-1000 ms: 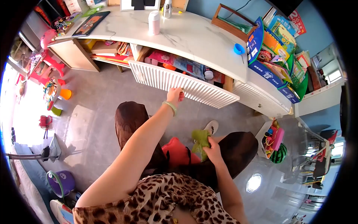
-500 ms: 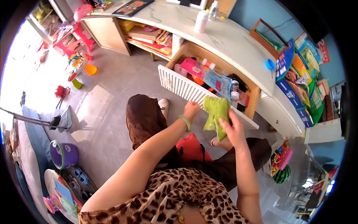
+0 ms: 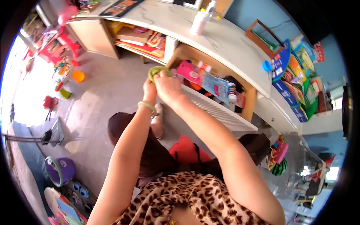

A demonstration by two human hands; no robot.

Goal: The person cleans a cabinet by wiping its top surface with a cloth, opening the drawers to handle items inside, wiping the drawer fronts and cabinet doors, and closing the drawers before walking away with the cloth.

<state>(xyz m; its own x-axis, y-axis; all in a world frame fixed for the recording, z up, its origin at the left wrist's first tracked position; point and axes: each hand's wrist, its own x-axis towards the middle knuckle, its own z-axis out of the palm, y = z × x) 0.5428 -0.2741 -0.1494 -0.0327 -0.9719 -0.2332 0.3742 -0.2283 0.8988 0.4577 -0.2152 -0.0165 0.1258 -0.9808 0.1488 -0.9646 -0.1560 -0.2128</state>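
A green cloth (image 3: pixel 159 70) is bunched at the left end of an open white slatted drawer (image 3: pixel 219 108). My right hand (image 3: pixel 167 87) is closed on the cloth from above. Close against it, my left hand (image 3: pixel 150 91), with a pale green bangle at its wrist, also closes around the bunched cloth; its fingertips are partly hidden. Inside the drawer lie a pink packet (image 3: pixel 190 72), a blue packet (image 3: pixel 216 87) and a white bottle with a dark label (image 3: pixel 232 92).
A marble-patterned countertop (image 3: pixel 170 22) runs above the drawer, with a white bottle (image 3: pixel 199 23) on it. Picture books (image 3: pixel 296 80) stand at the right. A red stool-like object (image 3: pixel 187 150) is between my legs. A purple bucket (image 3: pixel 65 169) stands on the floor at left.
Both hands have moved left to the drawer's left end. The cloth, hanging spread from my right hand before, is now bunched between both hands. My left hand has left the drawer front's middle.
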